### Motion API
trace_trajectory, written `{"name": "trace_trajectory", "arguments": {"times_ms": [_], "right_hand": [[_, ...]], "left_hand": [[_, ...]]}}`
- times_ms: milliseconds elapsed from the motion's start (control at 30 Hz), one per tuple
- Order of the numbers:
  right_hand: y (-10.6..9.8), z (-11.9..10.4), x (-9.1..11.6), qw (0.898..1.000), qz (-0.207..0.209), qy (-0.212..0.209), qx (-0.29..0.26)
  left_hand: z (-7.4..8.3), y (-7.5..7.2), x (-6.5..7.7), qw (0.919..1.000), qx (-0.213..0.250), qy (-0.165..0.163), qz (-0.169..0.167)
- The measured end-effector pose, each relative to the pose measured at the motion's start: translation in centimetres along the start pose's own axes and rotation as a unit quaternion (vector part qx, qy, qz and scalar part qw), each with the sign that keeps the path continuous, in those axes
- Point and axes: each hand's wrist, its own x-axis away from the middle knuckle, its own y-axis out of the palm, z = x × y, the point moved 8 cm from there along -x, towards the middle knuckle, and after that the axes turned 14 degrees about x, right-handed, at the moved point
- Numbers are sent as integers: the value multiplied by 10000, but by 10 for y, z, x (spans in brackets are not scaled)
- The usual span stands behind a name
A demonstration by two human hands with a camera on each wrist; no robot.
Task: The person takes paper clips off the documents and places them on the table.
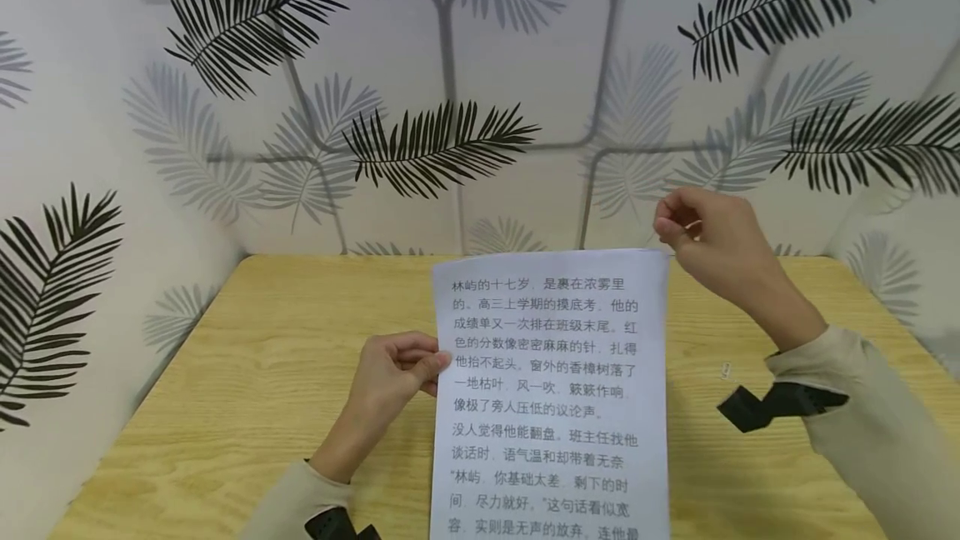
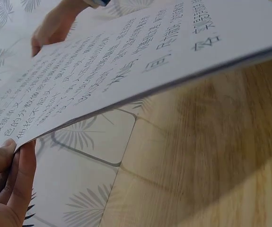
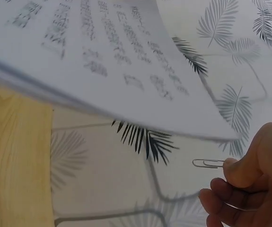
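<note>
A stack of white paper sheets (image 1: 553,397) printed with Chinese characters is held up above the table. At its left edge my left hand (image 1: 386,394) pinches it, thumb on the printed face and fingers behind. Just off the top right corner is my right hand (image 1: 722,244), pinching a silver wire paper clip (image 3: 207,163) between thumb and finger. In the right wrist view the clip's looped end points toward the paper corner, apart from it. The left wrist view shows the sheets' layered edge.
Another small paper clip (image 1: 725,370) lies on the wooden table (image 1: 285,340), right of the paper. A wall (image 1: 517,65) with a leaf pattern rises behind the table, and similar surfaces flank it left and right. Dark straps circle both sleeves near the wrists.
</note>
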Motion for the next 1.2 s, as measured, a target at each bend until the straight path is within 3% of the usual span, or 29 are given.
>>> {"name": "trace_trajectory", "arguments": {"times_ms": [367, 567, 667, 1033, 1200], "right_hand": [[12, 87, 56, 9921, -1020, 692, 236], [28, 113, 77, 9729, -2024, 1074, 321], [37, 125, 88, 9644, -2308, 1272, 237], [72, 157, 128, 9488, -2769, 1509, 154], [79, 165, 134, 9472, -2756, 1629, 156]], "left_hand": [[-4, -4, 2, 9999, 51, -43, 108], [-3, -2, 1, 9999, 11, -35, 156], [-4, -2, 1, 9998, 53, -47, 168], [-7, 0, 1, 9995, 209, -121, 188], [-8, 0, 0, 9995, 212, -113, 192]]}}
